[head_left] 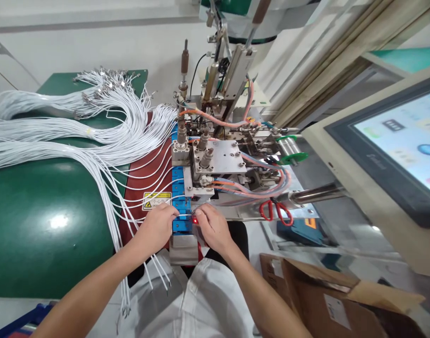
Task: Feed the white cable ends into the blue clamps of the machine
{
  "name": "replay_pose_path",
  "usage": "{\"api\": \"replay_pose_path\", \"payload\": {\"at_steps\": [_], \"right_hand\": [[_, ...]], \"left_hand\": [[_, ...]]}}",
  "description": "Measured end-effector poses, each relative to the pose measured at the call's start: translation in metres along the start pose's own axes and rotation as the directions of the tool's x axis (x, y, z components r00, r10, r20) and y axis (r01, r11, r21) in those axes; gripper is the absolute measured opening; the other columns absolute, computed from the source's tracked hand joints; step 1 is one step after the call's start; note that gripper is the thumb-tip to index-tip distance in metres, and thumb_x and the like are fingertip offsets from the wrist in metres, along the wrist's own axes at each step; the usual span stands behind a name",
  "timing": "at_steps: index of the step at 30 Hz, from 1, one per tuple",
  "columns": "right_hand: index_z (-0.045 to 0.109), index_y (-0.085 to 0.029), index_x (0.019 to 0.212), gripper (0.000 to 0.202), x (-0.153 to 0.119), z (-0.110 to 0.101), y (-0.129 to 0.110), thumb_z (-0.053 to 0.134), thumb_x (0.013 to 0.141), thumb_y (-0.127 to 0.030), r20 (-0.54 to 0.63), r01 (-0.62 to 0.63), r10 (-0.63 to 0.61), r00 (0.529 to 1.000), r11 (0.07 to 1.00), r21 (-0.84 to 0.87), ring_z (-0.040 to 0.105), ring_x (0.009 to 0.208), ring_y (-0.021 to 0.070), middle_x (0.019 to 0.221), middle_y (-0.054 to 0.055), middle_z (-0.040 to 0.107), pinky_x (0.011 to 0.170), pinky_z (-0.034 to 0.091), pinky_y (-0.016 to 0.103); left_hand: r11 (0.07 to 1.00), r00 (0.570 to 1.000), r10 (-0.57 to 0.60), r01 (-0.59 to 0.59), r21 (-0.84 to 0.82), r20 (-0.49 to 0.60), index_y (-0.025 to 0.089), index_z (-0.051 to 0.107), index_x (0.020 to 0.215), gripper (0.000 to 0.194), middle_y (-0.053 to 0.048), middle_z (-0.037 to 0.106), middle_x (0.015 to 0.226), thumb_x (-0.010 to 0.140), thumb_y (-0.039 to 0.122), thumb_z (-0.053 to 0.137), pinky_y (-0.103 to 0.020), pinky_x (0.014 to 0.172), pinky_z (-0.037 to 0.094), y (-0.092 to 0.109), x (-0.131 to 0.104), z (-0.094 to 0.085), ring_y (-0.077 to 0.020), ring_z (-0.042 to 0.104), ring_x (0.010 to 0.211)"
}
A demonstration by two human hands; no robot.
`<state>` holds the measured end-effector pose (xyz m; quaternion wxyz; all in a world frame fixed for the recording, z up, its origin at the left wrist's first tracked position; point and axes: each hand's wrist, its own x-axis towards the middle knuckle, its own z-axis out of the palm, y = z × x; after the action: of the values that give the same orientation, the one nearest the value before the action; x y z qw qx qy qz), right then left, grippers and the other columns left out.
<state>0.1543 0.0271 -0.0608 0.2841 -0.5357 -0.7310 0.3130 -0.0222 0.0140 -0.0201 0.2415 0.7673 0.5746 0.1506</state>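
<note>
My left hand is closed on a white cable at the left side of a row of blue clamps. To the right of the clamps, my right hand pinches around the cable's end, by a small red light. The fingertips hide the end itself. Several white cables run from the left into the blue clamps further up the row. Other loose cable ends hang over the front edge, beside my left forearm.
Bundles of white cables lie on a green table. The machine stands ahead, with a wire spool and red-handled scissors. A screen reaches in from the right, above cardboard boxes. A yellow warning label is near my left hand.
</note>
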Motion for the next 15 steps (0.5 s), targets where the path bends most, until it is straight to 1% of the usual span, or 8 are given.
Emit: {"api": "replay_pose_path", "payload": {"at_steps": [3, 5, 7, 10, 12, 15], "right_hand": [[0.047, -0.02, 0.064, 0.03, 0.003, 0.004, 0.001, 0.035, 0.089, -0.031, -0.042, 0.078, -0.083, 0.996, 0.991, -0.106, 0.05, 0.07, 0.0165, 0.066, 0.002, 0.051, 0.066, 0.036, 0.027], [0.043, -0.02, 0.061, 0.031, 0.004, 0.011, 0.003, 0.034, 0.089, -0.03, -0.082, 0.099, -0.108, 0.991, 0.989, -0.108, 0.047, 0.065, 0.0157, 0.063, 0.002, 0.048, 0.063, 0.035, 0.027], [0.039, -0.02, 0.059, 0.031, 0.003, 0.018, 0.005, 0.033, 0.089, -0.028, -0.13, 0.07, -0.073, 0.989, 0.997, -0.027, 0.044, 0.059, 0.0142, 0.059, 0.0, 0.044, 0.058, 0.033, 0.026], [0.032, -0.021, 0.058, 0.031, 0.0, 0.028, 0.007, 0.033, 0.088, -0.028, -0.177, -0.008, 0.027, 0.984, 0.994, 0.108, 0.04, 0.053, 0.0119, 0.055, -0.003, 0.039, 0.052, 0.031, 0.024], [0.03, -0.021, 0.057, 0.032, -0.002, 0.031, 0.008, 0.033, 0.088, -0.028, -0.191, -0.03, 0.056, 0.98, 0.99, 0.137, 0.039, 0.051, 0.0112, 0.053, -0.004, 0.037, 0.051, 0.03, 0.023], [0.031, -0.021, 0.058, 0.032, -0.002, 0.031, 0.009, 0.033, 0.089, -0.029, -0.192, -0.033, 0.06, 0.98, 0.989, 0.144, 0.039, 0.052, 0.011, 0.054, -0.004, 0.037, 0.051, 0.031, 0.023]], "left_hand": [[1.0, 1.0, 0.019, -0.019, 0.022, -0.006, 0.017, 0.061, 0.082, 0.026, -0.005, 0.064, 0.08, 0.08, 0.004, 0.039, -0.03, 0.073, 0.046, -0.001, -0.001, 0.002, -0.0178, 0.058, 0.078], [1.0, 1.0, 0.021, -0.021, 0.021, -0.01, 0.017, 0.061, 0.083, 0.025, -0.005, 0.063, 0.08, 0.08, 0.004, 0.039, -0.03, 0.073, 0.046, -0.002, -0.002, 0.003, -0.0175, 0.058, 0.078], [1.0, 1.0, 0.019, -0.019, 0.02, -0.012, 0.017, 0.06, 0.084, 0.025, -0.005, 0.062, 0.081, 0.081, 0.005, 0.039, -0.031, 0.074, 0.046, -0.003, -0.003, 0.005, -0.0176, 0.058, 0.079], [1.0, 1.0, 0.02, -0.02, 0.017, -0.019, 0.016, 0.06, 0.084, 0.024, -0.005, 0.062, 0.082, 0.082, 0.005, 0.039, -0.031, 0.076, 0.046, -0.003, -0.004, 0.006, -0.0179, 0.058, 0.08], [1.0, 1.0, 0.022, -0.022, 0.013, -0.022, 0.016, 0.06, 0.084, 0.023, -0.005, 0.062, 0.082, 0.082, 0.005, 0.039, -0.031, 0.076, 0.046, -0.003, -0.004, 0.006, -0.0178, 0.057, 0.08], [1.0, 1.0, 0.013, -0.013, 0.02, -0.017, 0.016, 0.06, 0.085, 0.023, -0.005, 0.062, 0.082, 0.082, 0.005, 0.04, -0.031, 0.075, 0.046, -0.003, -0.003, 0.005, -0.0181, 0.057, 0.08]]}}
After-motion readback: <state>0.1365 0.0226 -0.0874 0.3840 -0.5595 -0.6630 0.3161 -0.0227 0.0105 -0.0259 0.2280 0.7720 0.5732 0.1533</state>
